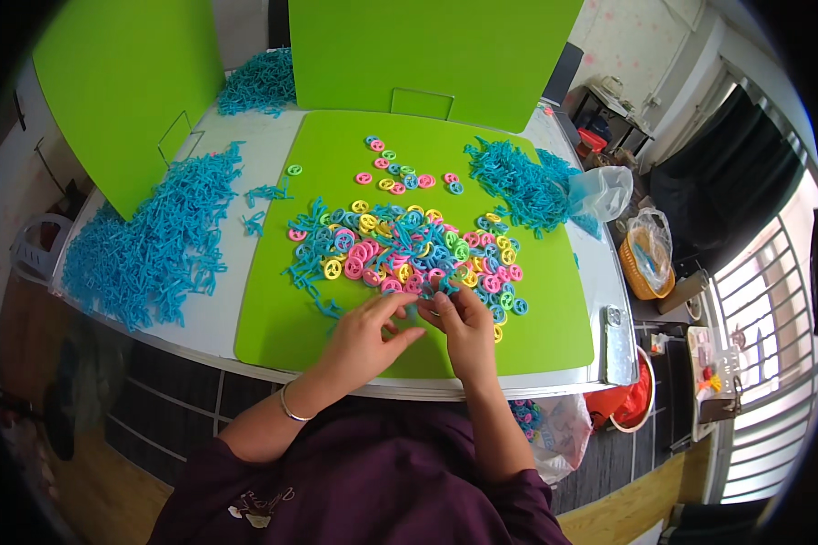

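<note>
A heap of small ring-shaped plastic wheels in pink, yellow, blue and green lies on the green board. Teal plastic pieces are strewn over it. At the heap's near edge my right hand is closed, thumb and fingers pinching a small teal plastic piece that the fingers partly cover. Just left of it, my left hand reaches its fingertips toward the right fingers, its thumb held apart. I see nothing in its grasp, though the fingertips are partly hidden.
Large piles of teal pieces lie at the left, back left and right, the right one beside a clear plastic bag. Green panels stand behind the board. A phone rests at the table's right edge.
</note>
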Action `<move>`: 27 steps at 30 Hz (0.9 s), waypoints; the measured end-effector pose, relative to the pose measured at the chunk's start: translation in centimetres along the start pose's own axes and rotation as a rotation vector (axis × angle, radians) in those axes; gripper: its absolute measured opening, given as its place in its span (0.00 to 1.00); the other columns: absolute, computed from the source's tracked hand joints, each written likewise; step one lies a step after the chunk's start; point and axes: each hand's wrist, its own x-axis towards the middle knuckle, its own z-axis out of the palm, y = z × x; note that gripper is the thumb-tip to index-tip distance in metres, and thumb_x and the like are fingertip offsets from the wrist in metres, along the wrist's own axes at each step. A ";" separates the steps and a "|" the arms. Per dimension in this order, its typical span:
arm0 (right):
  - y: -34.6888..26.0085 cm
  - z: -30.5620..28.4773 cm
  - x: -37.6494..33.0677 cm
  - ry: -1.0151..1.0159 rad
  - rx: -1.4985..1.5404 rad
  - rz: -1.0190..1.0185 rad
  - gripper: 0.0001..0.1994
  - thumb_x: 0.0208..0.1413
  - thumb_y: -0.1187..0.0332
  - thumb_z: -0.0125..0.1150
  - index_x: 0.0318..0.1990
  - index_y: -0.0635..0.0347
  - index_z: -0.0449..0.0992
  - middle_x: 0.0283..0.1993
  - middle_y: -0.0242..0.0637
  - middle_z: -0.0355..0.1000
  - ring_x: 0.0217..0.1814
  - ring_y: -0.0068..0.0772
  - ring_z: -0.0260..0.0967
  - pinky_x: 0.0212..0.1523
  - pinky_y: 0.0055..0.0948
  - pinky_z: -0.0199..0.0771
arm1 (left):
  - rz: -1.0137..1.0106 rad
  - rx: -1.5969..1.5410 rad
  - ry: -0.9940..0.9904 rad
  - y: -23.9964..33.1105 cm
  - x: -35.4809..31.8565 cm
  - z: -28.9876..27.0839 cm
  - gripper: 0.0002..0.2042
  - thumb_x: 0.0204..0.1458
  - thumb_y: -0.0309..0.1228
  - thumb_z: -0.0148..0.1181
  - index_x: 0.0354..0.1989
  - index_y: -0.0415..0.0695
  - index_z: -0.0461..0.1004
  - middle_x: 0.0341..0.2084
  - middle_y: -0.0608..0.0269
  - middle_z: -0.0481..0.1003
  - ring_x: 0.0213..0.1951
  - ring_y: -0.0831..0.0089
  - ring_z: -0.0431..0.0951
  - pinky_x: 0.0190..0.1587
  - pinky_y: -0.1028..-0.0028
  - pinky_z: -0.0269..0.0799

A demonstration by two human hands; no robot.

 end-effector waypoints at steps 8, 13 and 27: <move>-0.3 -0.2 -0.4 0.015 0.152 -0.009 0.12 0.60 0.74 0.50 0.49 0.71 0.68 0.42 0.41 0.71 0.42 0.31 0.73 0.41 0.27 0.78 | 0.095 0.158 0.075 -1.3 0.2 0.8 0.16 0.43 0.23 0.64 0.44 0.44 0.73 0.33 0.58 0.75 0.29 0.65 0.78 0.31 0.72 0.75; -0.9 -3.0 -1.4 0.108 -0.032 -0.080 0.13 0.58 0.75 0.54 0.49 0.70 0.69 0.41 0.40 0.72 0.32 0.23 0.70 0.28 0.22 0.74 | 0.244 0.274 0.003 -1.1 -0.5 1.3 0.12 0.44 0.29 0.64 0.39 0.44 0.76 0.33 0.60 0.73 0.34 0.64 0.76 0.36 0.67 0.73; -0.1 -2.3 -5.0 0.016 -0.130 0.083 0.08 0.59 0.70 0.56 0.37 0.67 0.75 0.21 0.25 0.67 0.18 0.12 0.57 0.18 0.14 0.54 | -0.429 -0.800 -0.063 -1.8 -0.9 2.0 0.10 0.55 0.24 0.57 0.44 0.35 0.75 0.36 0.64 0.77 0.36 0.80 0.76 0.41 0.80 0.75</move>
